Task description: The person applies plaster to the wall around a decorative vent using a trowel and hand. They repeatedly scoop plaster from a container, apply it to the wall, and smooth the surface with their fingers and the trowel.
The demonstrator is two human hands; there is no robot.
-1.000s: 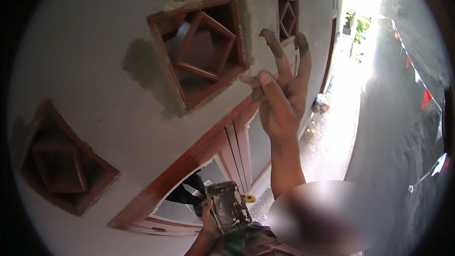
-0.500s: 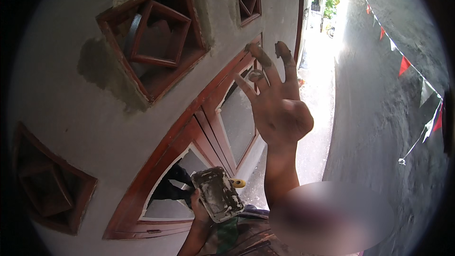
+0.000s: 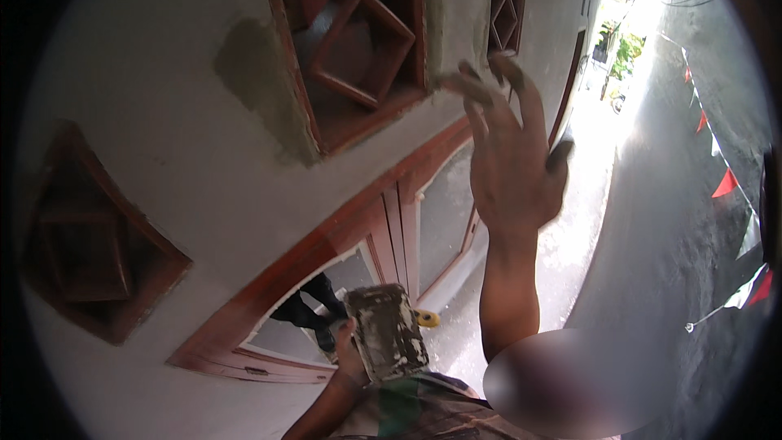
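A: Your right hand [image 3: 517,155] is raised beside a red-brown window frame [image 3: 375,120] in a grey wall [image 3: 220,147], fingers loosely spread and slightly bent, thumb apart. What is it holding?

B: Nothing that shows. Your fingertips look dark and smeared, and motion blurs them. Whether they touch the frame's lower right corner or hang in front of it, you cannot tell from this angle.

A: And your left hand [image 3: 350,352]?

B: Low, at waist level, curled around the left edge of a shallow rectangular tray [image 3: 397,370]. Grey paste coats its inside, with pale streaks. A rounded yellow object [image 3: 428,319] juts out just beyond its right side, its kind unclear.

A: How would you work this well?

B: Hold the tray level, and bring it closer beneath the raised hand, so that drips would fall back into it. Load the fingertips lightly, press firmly into the joint between frame and wall, then draw along it in one stroke.

A: And the finish?

B: Darker grey patches [image 3: 262,90] border the frame. Thin their outer edges into the wall, and wipe any smear off the wood before it sets.
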